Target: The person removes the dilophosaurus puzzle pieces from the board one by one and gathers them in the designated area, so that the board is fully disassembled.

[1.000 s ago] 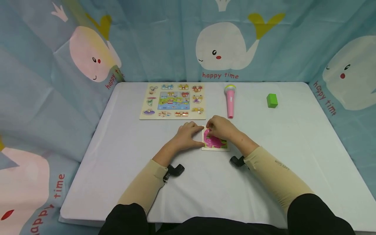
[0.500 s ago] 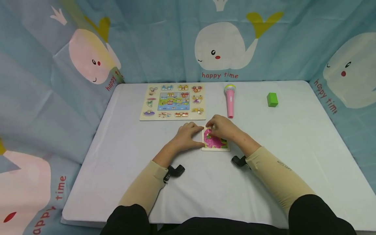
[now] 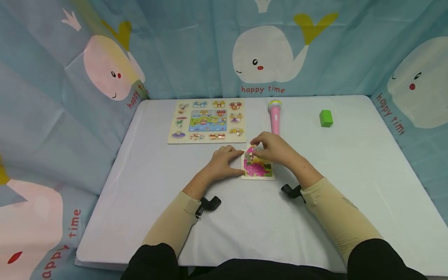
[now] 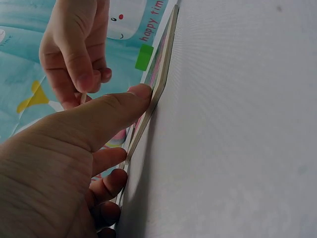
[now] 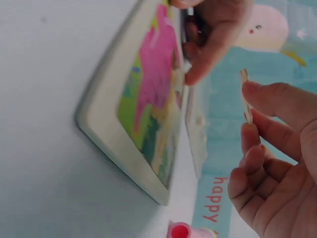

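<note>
A small dinosaur jigsaw puzzle [image 3: 257, 170] in a pale wooden frame lies on the white table. My left hand [image 3: 221, 163] rests along its left edge, thumb near the lower corner and fingertips near the upper one. In the left wrist view that thumb [image 4: 116, 109] presses on the frame. Above the upper part of the puzzle, my right hand [image 3: 276, 147] pinches a thin puzzle piece [image 5: 245, 96] between thumb and fingers, apart from the board. The piece is edge-on in the right wrist view. A yellowish patch shows in the board below the right hand.
A larger peg puzzle board [image 3: 206, 120] lies behind the left hand. Beyond the right hand is a pink toy microphone [image 3: 275, 116], its lower end hidden. A green block [image 3: 326, 118] sits at the back right. A blue whale-print curtain [image 3: 196, 46] stands behind the table.
My right hand has lifted a puzzle piece off the board and moved slightly up and to the right. A yellowish patch now shows in the board. My left hand has stayed in place.
</note>
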Available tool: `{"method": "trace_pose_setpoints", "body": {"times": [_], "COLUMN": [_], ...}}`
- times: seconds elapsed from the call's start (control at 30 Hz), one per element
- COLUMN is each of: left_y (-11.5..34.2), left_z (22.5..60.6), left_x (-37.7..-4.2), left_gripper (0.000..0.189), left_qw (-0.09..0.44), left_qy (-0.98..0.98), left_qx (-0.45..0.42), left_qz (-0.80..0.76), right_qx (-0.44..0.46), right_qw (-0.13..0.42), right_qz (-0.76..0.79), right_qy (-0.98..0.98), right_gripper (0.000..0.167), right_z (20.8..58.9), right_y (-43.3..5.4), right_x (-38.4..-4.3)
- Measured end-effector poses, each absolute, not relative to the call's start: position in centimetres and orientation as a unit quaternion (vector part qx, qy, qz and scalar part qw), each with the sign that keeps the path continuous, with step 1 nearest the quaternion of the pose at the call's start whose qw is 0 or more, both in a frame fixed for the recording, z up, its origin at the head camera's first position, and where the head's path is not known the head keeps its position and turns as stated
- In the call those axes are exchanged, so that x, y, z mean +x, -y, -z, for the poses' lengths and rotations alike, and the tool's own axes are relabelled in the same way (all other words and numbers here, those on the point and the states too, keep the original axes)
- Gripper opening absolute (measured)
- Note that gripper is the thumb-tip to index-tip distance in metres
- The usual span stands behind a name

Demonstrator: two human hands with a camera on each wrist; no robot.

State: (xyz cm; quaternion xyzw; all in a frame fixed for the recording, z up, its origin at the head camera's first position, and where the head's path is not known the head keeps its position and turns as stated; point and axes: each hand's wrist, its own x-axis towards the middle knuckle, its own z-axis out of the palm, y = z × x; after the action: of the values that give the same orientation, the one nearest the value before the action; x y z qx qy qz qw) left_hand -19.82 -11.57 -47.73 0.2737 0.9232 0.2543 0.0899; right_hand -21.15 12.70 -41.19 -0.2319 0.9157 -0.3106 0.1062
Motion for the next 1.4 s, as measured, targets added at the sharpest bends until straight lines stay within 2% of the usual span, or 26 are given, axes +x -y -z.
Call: {"method": "trace_pose_setpoints", "body": {"times": [0.23,0.8,1.4], "left_y": [11.2,10.9,11.5], "left_z": [47.8,48.1,47.9], "left_x": [-20.2,-20.3,-20.1], "left_gripper": [0.077,0.078,0.082], "left_qw": [0.084,0.099,0.110], "left_qy": [-0.923,-0.921,-0.922], "left_qx": [0.279,0.277,0.268], "left_qz": [-0.253,-0.257,-0.258], "right_qx": [-0.263,-0.254,-0.241], "right_qw": [0.098,0.087,0.067], "right_qz": [0.337,0.324,0.317], "right_qy": [-0.899,-0.907,-0.915], "right_gripper": [0.032,0.033,0.028], "right_z": [40.4,38.6,39.2], "right_y": [-14.1,-18.0,-22.1], "right_x": [-21.1,-20.0,-19.5]}}
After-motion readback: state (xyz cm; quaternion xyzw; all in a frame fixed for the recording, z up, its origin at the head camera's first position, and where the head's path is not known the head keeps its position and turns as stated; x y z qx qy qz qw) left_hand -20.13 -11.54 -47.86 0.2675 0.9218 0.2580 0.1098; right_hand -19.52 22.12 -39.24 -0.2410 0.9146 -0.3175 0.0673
